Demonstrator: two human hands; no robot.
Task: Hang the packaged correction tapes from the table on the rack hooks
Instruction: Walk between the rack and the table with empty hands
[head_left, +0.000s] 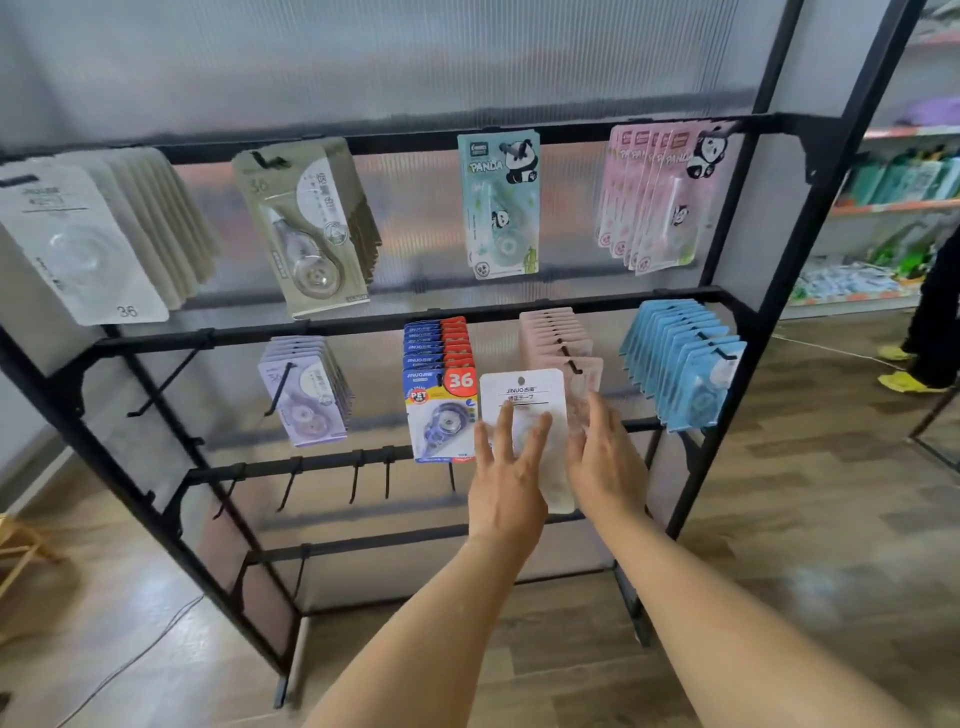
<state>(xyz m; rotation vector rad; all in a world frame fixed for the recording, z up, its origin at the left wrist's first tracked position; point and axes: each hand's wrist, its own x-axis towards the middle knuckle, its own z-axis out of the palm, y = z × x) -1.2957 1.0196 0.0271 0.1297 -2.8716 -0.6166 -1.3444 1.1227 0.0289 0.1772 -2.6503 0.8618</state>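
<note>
A white packaged correction tape (527, 402) is held upright in front of the rack's middle row. My left hand (506, 478) lies over its front with fingers spread, thumb hidden behind. My right hand (602, 462) touches its right edge, fingers extended. Just behind it hangs a row of pale pink packs (558, 338) on a hook (571, 364). The black rack (748, 312) carries several hooks with packs.
Blue-and-red packs (441, 395) hang left of the held pack, light blue packs (685, 364) right. Empty hooks (358, 480) line the lower bar and one (166, 379) the middle left. A person's legs (930, 332) stand far right by store shelves.
</note>
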